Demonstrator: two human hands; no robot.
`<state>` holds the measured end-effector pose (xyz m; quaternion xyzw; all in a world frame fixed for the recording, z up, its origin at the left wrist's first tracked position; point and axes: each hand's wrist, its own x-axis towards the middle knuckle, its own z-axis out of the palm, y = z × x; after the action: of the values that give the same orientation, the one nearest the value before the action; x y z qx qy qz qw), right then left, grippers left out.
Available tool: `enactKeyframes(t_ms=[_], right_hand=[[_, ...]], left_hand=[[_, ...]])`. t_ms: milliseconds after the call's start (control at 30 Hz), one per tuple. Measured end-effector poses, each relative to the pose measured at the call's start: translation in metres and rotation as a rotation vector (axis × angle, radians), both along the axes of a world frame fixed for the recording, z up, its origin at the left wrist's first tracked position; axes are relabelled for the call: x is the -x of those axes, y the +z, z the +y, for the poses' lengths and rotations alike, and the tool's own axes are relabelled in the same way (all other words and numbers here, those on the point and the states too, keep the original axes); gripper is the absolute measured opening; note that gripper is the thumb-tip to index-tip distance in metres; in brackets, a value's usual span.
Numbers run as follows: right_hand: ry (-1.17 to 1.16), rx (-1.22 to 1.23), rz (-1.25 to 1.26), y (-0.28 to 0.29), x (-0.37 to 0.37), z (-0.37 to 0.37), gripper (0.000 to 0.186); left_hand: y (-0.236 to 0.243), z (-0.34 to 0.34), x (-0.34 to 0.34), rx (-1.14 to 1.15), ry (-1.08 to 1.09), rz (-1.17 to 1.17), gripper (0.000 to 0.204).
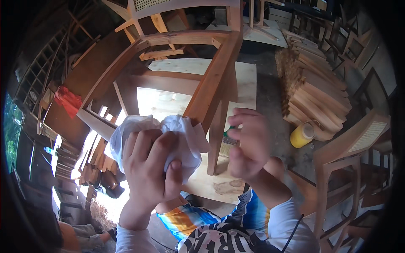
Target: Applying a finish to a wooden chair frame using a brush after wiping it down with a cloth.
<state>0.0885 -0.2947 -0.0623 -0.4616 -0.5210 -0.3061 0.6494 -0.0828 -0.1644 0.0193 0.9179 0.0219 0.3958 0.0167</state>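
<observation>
An unfinished wooden chair frame (213,80) with an open seat stands in front of me. My left hand (149,164) is closed around a bunched white cloth (183,141), which rests against the near corner of the seat frame. Right of that corner, my right hand (251,141) is slightly blurred, its fingers curled around a green-handled paintbrush (228,145). The brush's pale bristles point down beside the chair's front leg (216,154). Most of the handle is hidden by my fingers.
A plywood sheet (247,86) lies under the chair. To the right are stacked boards (322,92), a yellow container (300,137) and another chair frame (322,181). Red material (68,101) and wood pieces (99,162) are at left. Another person's leg (86,236) shows lower left.
</observation>
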Motion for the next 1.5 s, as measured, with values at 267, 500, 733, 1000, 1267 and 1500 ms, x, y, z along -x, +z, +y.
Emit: enactKeyframes(t_ms=[267,500,733,1000,1267,1500], right_hand=[[0.576,0.332,-0.076,0.081,0.080,0.017,0.064],[0.228,0.601,-0.219,0.079,0.088,0.028,0.080],[0.196,0.732,-0.296,0.074,0.012,0.036,0.025],[-0.077,0.601,-0.093,0.063,-0.135,0.082,0.016],[0.104,0.496,-0.274,0.054,-0.051,0.063,0.023],[-0.049,0.279,0.156,0.026,-0.195,0.111,0.025]], left_hand=[[0.009,0.002,0.030,0.227,-0.100,0.075,0.045],[-0.002,0.011,0.048,0.726,-0.212,-0.006,0.040],[0.005,0.088,0.074,0.457,-0.157,-0.479,0.026],[0.016,0.078,0.022,0.202,-0.235,0.015,0.043],[0.009,0.081,0.020,0.180,-0.083,0.207,0.033],[0.005,0.077,0.007,0.169,-0.102,0.107,0.032]])
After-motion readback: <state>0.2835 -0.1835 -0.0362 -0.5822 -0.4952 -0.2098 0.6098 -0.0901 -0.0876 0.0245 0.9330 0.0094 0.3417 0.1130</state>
